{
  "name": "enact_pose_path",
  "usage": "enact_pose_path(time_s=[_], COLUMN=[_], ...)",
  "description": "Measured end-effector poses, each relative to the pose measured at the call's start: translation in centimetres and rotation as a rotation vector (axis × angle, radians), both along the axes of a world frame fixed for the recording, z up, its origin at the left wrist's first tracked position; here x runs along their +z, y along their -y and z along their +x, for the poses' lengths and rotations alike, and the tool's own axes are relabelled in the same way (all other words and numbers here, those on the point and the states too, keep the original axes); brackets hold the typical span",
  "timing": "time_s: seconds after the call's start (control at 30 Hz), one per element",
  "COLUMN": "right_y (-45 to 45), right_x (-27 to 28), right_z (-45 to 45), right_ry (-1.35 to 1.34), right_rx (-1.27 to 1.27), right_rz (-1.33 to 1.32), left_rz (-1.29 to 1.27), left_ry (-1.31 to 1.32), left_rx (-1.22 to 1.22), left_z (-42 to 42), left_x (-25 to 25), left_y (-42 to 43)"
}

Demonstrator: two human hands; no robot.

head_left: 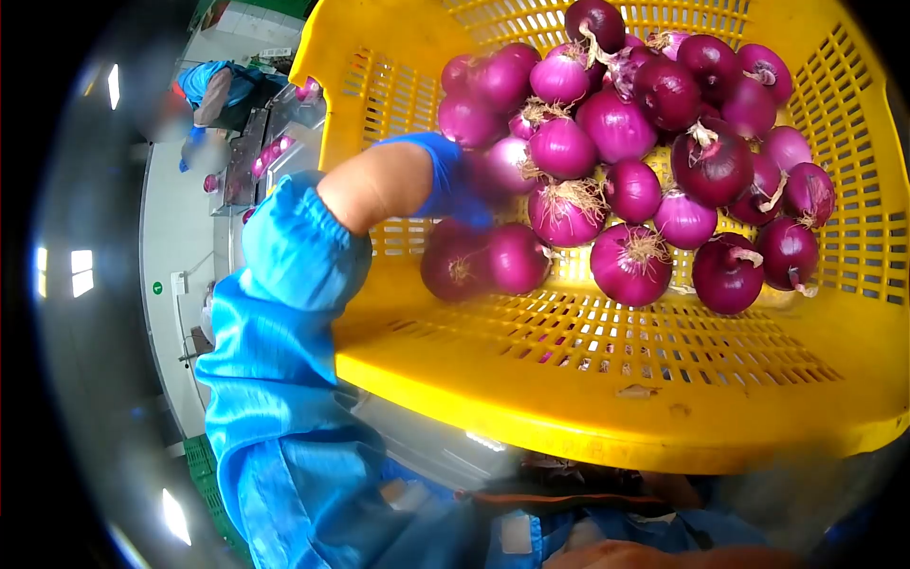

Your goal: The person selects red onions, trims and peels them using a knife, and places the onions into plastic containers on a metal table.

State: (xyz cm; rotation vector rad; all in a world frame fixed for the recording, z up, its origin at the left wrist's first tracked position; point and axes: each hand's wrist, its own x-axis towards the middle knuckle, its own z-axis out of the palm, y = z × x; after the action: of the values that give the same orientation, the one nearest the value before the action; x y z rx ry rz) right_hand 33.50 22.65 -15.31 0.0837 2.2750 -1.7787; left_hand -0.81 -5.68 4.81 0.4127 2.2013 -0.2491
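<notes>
My left hand (pixel 460 190), in a blue glove, reaches over the near-left side of a yellow plastic crate (pixel 531 417). Motion smears its fingers, so I cannot tell whether they are closed or hold anything. Right beside the glove lie red onions, one at its fingertips (pixel 512 165) and another below it (pixel 518 258). Many more red onions (pixel 631 265) fill the middle of the crate, several with dry roots and stem ends. A blue sleeve (pixel 303 256) covers my arm, with a bare wrist showing. My right hand cannot be made out.
At upper left, a co-worker (pixel 213 90) in blue stands by a metal line carrying onions (pixel 270 156). Green crates (pixel 204 465) are stacked at lower left. A metal surface (pixel 427 431) shows under the yellow rim. Blurred bare skin (pixel 654 555) appears along the bottom edge.
</notes>
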Motion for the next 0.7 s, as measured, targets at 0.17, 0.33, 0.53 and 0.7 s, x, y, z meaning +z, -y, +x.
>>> enact_pose_path(time_s=[0.17,0.33,0.53,0.7], right_y=[-0.4,-0.5,0.3,-0.2], right_x=[-0.4,-0.6,4.9,6.4], right_z=[0.0,0.1,-2.5,-0.8], right_ry=[0.004,-0.036,0.012,0.085], right_rx=[-0.001,-0.015,-0.081,-0.072], right_rz=[-0.003,0.002,-0.166,-0.011], left_rz=[-0.078,-0.161,-0.042,0.758], left_ry=[0.151,0.319,0.288,-0.071], left_rx=[-0.053,-0.029,0.106,0.669], left_z=[2.6,3.5,2.9,6.8], left_x=[-0.6,-3.2,-2.1,6.0], left_y=[-0.4,0.4,1.5,2.7])
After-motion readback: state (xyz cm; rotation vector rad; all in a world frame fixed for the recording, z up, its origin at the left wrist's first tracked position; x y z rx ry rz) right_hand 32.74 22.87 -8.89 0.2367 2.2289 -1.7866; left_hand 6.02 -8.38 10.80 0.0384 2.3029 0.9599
